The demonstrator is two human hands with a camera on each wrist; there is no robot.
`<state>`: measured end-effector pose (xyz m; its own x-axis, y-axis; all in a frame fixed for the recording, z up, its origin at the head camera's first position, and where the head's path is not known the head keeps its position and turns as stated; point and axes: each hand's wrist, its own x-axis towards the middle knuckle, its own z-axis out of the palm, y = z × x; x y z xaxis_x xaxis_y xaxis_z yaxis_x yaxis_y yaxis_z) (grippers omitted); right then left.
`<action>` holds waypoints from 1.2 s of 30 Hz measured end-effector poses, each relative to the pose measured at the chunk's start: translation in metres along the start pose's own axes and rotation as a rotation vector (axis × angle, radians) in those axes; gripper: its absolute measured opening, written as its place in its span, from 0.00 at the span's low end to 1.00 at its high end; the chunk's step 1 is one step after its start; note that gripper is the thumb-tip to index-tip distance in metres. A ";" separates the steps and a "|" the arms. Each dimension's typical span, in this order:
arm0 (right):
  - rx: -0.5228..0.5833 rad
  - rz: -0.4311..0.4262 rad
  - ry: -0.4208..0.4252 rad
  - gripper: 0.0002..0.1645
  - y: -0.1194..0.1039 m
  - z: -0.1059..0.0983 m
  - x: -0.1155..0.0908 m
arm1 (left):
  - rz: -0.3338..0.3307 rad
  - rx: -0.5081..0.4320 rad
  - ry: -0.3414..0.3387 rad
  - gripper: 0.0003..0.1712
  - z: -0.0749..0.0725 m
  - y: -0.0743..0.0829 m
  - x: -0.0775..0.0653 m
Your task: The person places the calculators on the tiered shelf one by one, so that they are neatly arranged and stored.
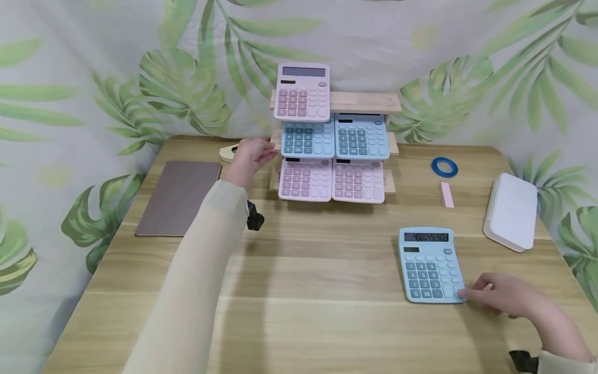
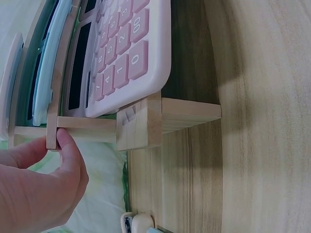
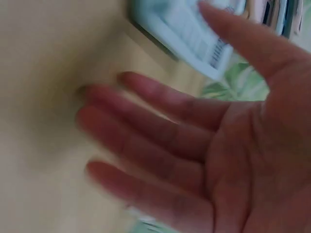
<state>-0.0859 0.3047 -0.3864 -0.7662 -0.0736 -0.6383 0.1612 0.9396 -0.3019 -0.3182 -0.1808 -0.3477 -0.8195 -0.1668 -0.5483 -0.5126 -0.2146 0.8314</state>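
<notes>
A wooden tiered rack (image 1: pixel 369 102) stands at the back of the table. It carries a pink calculator (image 1: pixel 303 92) on top, two blue calculators (image 1: pixel 362 137) in the middle and two pink calculators (image 1: pixel 358 182) below. My left hand (image 1: pixel 252 158) pinches the left end of the middle shelf bar (image 2: pixel 52 141) between thumb and fingers. A third blue calculator (image 1: pixel 432 265), digits on its display, lies at the front right. At its lower right corner is my right hand (image 1: pixel 506 295), the thumb at the corner. The right wrist view shows that hand's fingers (image 3: pixel 146 141) extended and spread, slightly blurred.
A brown flat notebook or folder (image 1: pixel 179 197) lies at the left, near a cream stapler (image 1: pixel 228 153) partly behind my left hand. At the right are a blue tape ring (image 1: pixel 444 167), a small pink bar (image 1: pixel 446 195) and a white case (image 1: pixel 511 212). Leaf-patterned cloth (image 1: pixel 364 41) hangs behind.
</notes>
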 end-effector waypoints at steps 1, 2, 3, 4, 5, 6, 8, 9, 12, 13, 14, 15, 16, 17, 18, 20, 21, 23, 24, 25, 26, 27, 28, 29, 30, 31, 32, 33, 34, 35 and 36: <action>0.034 0.008 -0.003 0.34 0.002 0.007 0.001 | -0.002 -0.002 -0.002 0.29 -0.001 0.001 0.000; 0.067 0.012 0.002 0.35 0.002 0.014 0.002 | -0.003 -0.005 -0.003 0.29 -0.001 0.001 0.000; 0.089 0.012 0.013 0.37 0.001 0.018 0.003 | -0.005 -0.006 -0.005 0.29 -0.001 0.002 0.000; 0.100 0.008 0.032 0.40 0.000 0.021 0.005 | -0.006 -0.005 -0.009 0.29 -0.001 0.002 0.000; 0.101 0.005 0.050 0.42 -0.002 0.024 0.007 | -0.010 -0.007 -0.013 0.30 0.000 0.002 -0.001; 0.098 0.009 0.066 0.44 -0.004 0.027 0.008 | -0.008 -0.004 -0.021 0.30 0.001 0.001 -0.001; 0.089 0.006 0.085 0.48 -0.009 0.027 0.012 | -0.015 -0.011 -0.025 0.30 0.000 0.001 -0.001; 0.098 0.006 0.089 0.49 -0.010 0.027 0.013 | -0.018 -0.011 -0.027 0.30 0.000 0.000 -0.001; 0.137 -0.002 0.091 0.47 -0.011 0.028 0.017 | -0.025 -0.019 -0.028 0.30 -0.001 0.000 0.000; 0.159 -0.006 0.090 0.46 -0.011 0.028 0.018 | -0.025 -0.023 -0.026 0.29 -0.001 0.000 0.000; 0.190 -0.007 0.084 0.44 -0.010 0.030 0.018 | -0.024 -0.023 -0.027 0.29 -0.001 -0.001 0.001; 0.229 -0.014 0.075 0.42 -0.008 0.031 0.020 | -0.024 -0.023 -0.026 0.29 -0.001 0.000 0.001; 0.277 -0.024 0.065 0.40 -0.006 0.031 0.021 | -0.023 -0.024 -0.025 0.30 -0.001 0.000 0.001; 0.344 -0.036 0.044 0.40 -0.005 0.032 0.022 | -0.023 -0.022 -0.026 0.30 -0.001 0.000 0.001; 0.425 -0.058 0.018 0.41 -0.003 0.031 0.023 | -0.020 -0.020 -0.025 0.30 -0.001 0.000 0.001; 0.616 -0.117 -0.047 0.42 0.001 0.031 0.025 | -0.016 -0.012 -0.028 0.30 -0.001 0.000 0.001; 0.716 -0.160 -0.085 0.43 0.002 0.029 0.025 | -0.015 -0.010 -0.028 0.30 -0.001 0.000 0.001; 0.905 -0.257 -0.164 0.39 0.002 0.025 0.026 | -0.011 -0.007 -0.029 0.30 -0.001 0.001 0.001; 0.991 -0.314 -0.200 0.33 0.001 0.023 0.026 | -0.011 -0.006 -0.027 0.30 -0.001 0.001 0.001; 1.072 -0.381 -0.238 0.27 -0.001 0.020 0.027 | -0.012 -0.004 -0.028 0.30 -0.001 0.002 0.001; 1.142 -0.444 -0.271 0.22 -0.004 0.017 0.027 | -0.015 -0.003 -0.023 0.30 -0.001 0.002 0.001; 1.210 -0.505 -0.304 0.19 -0.008 0.013 0.027 | -0.021 -0.003 -0.017 0.30 0.000 0.002 0.001; 1.275 -0.570 -0.346 0.19 -0.013 0.008 0.029 | -0.026 -0.004 -0.012 0.29 0.000 0.002 0.001; 1.333 -0.637 -0.386 0.22 -0.020 0.003 0.030 | -0.029 -0.003 -0.009 0.29 0.000 0.002 0.000; 1.384 -0.696 -0.427 0.25 -0.027 -0.004 0.032 | -0.033 -0.005 -0.003 0.29 0.001 0.002 0.000; 1.421 -0.751 -0.462 0.27 -0.035 -0.011 0.035 | -0.036 -0.007 0.000 0.29 0.001 0.002 0.000; 1.452 -0.791 -0.485 0.28 -0.044 -0.019 0.037 | -0.036 -0.010 0.001 0.29 0.001 0.002 -0.001; 1.488 -0.819 -0.510 0.28 -0.053 -0.029 0.040 | -0.037 -0.010 -0.001 0.29 0.001 0.002 -0.001; 1.510 -0.839 -0.525 0.28 -0.063 -0.038 0.044 | -0.036 -0.014 -0.004 0.29 0.000 0.002 -0.001; 1.533 -0.846 -0.523 0.27 -0.073 -0.048 0.047 | -0.033 -0.012 -0.006 0.29 0.000 0.002 -0.001; 1.555 -0.840 -0.508 0.26 -0.083 -0.058 0.052 | -0.032 -0.014 -0.007 0.30 -0.001 0.002 -0.001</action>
<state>-0.1749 0.2424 -0.3533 -0.7467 -0.6646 -0.0285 0.4684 -0.4950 -0.7318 -0.3180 -0.1816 -0.3451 -0.8044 -0.1525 -0.5742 -0.5352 -0.2333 0.8119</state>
